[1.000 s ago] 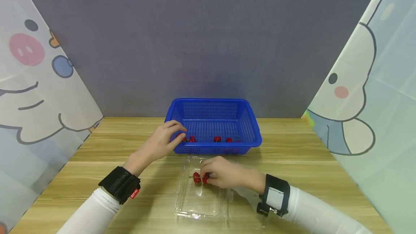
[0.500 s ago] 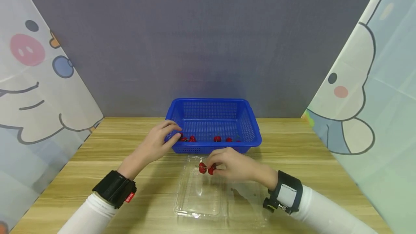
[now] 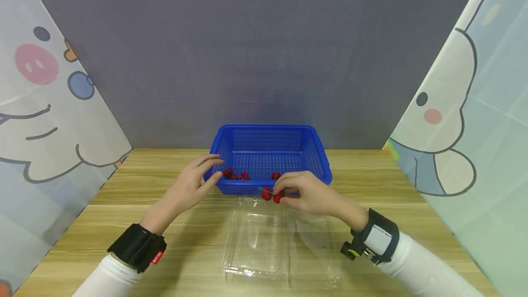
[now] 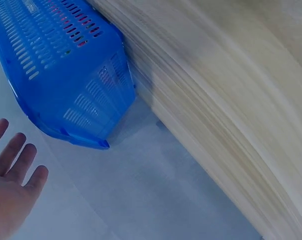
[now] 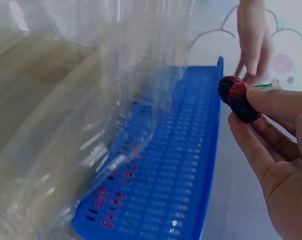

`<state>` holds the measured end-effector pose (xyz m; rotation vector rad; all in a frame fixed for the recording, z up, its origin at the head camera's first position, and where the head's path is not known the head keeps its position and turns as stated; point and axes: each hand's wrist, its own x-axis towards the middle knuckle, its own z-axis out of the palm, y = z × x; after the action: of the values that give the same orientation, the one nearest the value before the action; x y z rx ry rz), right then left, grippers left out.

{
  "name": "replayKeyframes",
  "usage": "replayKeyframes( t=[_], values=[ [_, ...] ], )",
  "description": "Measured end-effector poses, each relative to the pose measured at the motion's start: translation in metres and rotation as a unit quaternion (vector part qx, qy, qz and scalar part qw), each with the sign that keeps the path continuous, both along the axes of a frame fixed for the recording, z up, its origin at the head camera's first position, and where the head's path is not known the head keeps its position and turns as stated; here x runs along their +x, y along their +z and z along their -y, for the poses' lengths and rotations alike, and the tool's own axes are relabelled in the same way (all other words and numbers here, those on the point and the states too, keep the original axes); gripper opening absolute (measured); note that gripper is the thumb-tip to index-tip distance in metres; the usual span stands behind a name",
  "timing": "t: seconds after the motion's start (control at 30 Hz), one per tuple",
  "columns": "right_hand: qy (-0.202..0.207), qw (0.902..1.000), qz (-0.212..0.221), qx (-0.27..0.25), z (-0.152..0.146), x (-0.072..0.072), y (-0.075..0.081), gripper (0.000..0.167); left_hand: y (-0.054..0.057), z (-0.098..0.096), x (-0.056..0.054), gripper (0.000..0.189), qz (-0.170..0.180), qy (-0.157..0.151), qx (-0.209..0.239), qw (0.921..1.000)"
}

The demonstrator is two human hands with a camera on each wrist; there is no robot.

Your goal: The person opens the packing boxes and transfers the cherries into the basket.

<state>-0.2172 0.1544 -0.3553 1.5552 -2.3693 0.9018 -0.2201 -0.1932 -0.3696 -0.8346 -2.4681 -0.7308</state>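
Thumb and fingers of my right hand [image 3: 305, 191] pinch a pair of red cherries [image 3: 266, 194], raised in front of the near rim of the blue plastic basket [image 3: 270, 127]. A green stem shows on the pair [image 5: 238, 99] in the right wrist view. My left hand [image 3: 191, 186] has its fingers spread at the basket's left front corner and holds nothing. Inside the basket, cherries [image 3: 228, 173] lie along the near wall, some hidden by that wall and my right hand. Below stands a clear plastic clamshell box [image 3: 252, 242], its lid folded out to the right.
The basket stands at the back of a wooden table [image 3: 156, 168], before a grey wall [image 3: 264, 49]. Cartoon-printed panels [image 3: 49, 118] rise at both sides. The clear lid [image 3: 313, 246] lies flat beside its tray.
My right hand has lifted the cherries out of the clear box and carried them up toward the basket's near rim. My left hand has drawn back slightly to the left.
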Motion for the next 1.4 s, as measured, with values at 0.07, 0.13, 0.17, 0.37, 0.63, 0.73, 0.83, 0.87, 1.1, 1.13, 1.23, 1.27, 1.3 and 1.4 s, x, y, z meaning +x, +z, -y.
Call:
replayKeyframes(
  t=[0.07, 0.13, 0.17, 0.37, 0.63, 0.73, 0.83, 0.87, 1.1, 1.13, 1.23, 1.27, 1.3, 1.4],
  values=[
    [-0.009, 0.9999, 0.0, -0.009, -0.003, -0.002, 0.003, 0.02, -0.001, 0.004, 0.001, 0.034, 0.004, 0.005, 0.0, 1.0],
    [-0.017, 0.9997, 0.002, -0.019, -0.006, -0.004, 0.004, 0.021, -0.002, 0.007, 0.003, 0.035, 0.007, 0.009, -0.002, 0.9999],
    [-0.021, 0.9994, 0.004, -0.026, -0.008, -0.005, 0.005, 0.022, -0.003, 0.009, 0.003, 0.036, 0.007, 0.011, -0.002, 0.9999],
    [-0.043, 0.9974, 0.017, -0.055, -0.013, -0.009, 0.008, 0.024, -0.007, 0.018, 0.007, 0.037, -0.004, 0.012, -0.001, 0.9999],
    [-0.098, 0.9912, 0.025, -0.085, -0.019, -0.016, 0.01, 0.023, -0.012, 0.028, 0.011, 0.038, 0.003, 0.03, -0.002, 0.9995],
    [-0.134, 0.9878, 0.016, -0.078, -0.022, -0.02, 0.01, 0.022, -0.013, 0.029, 0.012, 0.039, 0.006, 0.03, -0.004, 0.9995],
    [-0.165, 0.984, 0.006, -0.067, -0.024, -0.023, 0.01, 0.022, -0.015, 0.03, 0.013, 0.039, 0.007, 0.032, -0.007, 0.9994],
    [-0.173, 0.9828, 0.002, -0.064, -0.025, -0.024, 0.01, 0.022, -0.015, 0.03, 0.013, 0.039, 0.007, 0.033, -0.009, 0.9994],
    [-0.207, 0.976, -0.023, -0.063, -0.031, -0.035, 0.008, 0.018, -0.018, 0.032, 0.014, 0.037, -0.002, 0.037, -0.01, 0.9993],
    [-0.212, 0.9752, -0.023, -0.061, -0.031, -0.036, 0.008, 0.017, -0.018, 0.032, 0.014, 0.037, -0.002, 0.038, -0.01, 0.9992],
    [-0.227, 0.9724, -0.019, -0.052, -0.033, -0.041, 0.008, 0.017, -0.019, 0.033, 0.015, 0.037, -0.002, 0.039, -0.009, 0.9992],
    [-0.23, 0.9719, -0.016, -0.049, -0.033, -0.042, 0.008, 0.016, -0.019, 0.033, 0.015, 0.037, -0.002, 0.04, -0.009, 0.9992],
    [-0.233, 0.9714, -0.014, -0.046, -0.034, -0.043, 0.008, 0.016, -0.019, 0.033, 0.015, 0.037, -0.003, 0.04, -0.008, 0.9992],
    [-0.238, 0.9705, -0.011, -0.037, -0.035, -0.045, 0.008, 0.015, -0.021, 0.034, 0.016, 0.037, -0.004, 0.041, -0.009, 0.9991]
  ],
)
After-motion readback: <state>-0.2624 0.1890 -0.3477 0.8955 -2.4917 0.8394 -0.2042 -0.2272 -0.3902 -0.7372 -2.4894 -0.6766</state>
